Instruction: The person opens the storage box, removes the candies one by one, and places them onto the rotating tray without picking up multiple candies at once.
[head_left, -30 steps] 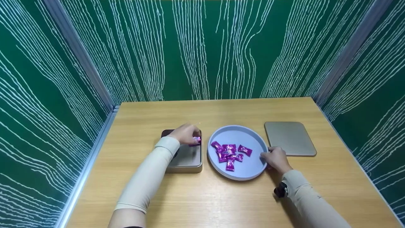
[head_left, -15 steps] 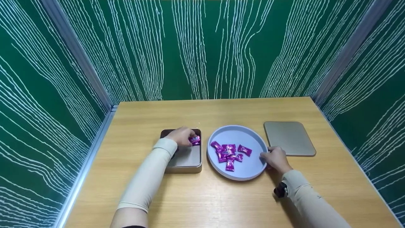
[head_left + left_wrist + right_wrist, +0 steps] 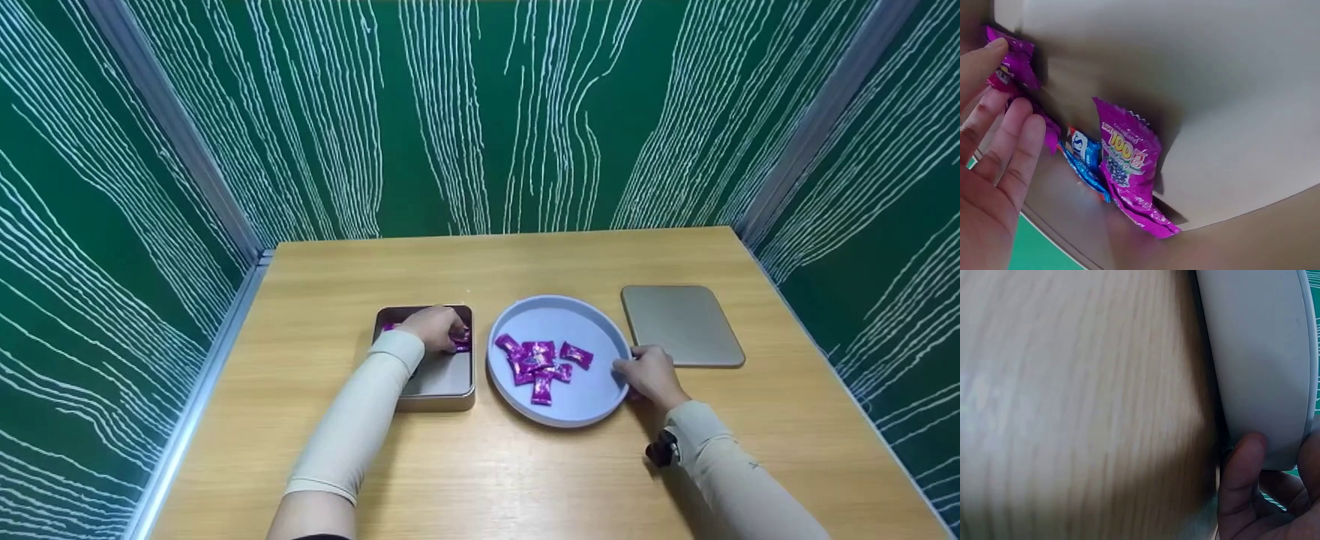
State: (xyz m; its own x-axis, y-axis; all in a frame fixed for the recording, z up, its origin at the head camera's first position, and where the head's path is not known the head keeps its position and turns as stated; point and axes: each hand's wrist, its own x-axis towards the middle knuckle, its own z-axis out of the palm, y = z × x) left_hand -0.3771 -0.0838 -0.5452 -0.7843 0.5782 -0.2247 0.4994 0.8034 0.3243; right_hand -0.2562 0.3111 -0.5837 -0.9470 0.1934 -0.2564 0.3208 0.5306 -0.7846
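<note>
My left hand (image 3: 433,328) reaches into a rectangular metal tin (image 3: 437,403) left of centre. Its thumb and index finger pinch a purple-wrapped candy (image 3: 1019,63) low against the tin's wall. Beside the fingers in the left wrist view, another purple candy (image 3: 1129,152) and a blue-wrapped candy (image 3: 1085,154) lie in the tin. My right hand (image 3: 654,377) grips the right rim of a round pale-blue plate (image 3: 592,401), thumb over the edge and fingers outside. Several purple candies (image 3: 538,354) lie piled on the plate.
A flat metal lid (image 3: 682,326) lies on the wooden table (image 3: 480,480) at the right, behind my right hand. Green panels (image 3: 525,112) with white streaks enclose the table at the back and sides.
My left hand has gone lower into the tin and slightly nearer with the candy, uncovering more purple at the tin's far left. The right hand keeps its hold on the plate.
</note>
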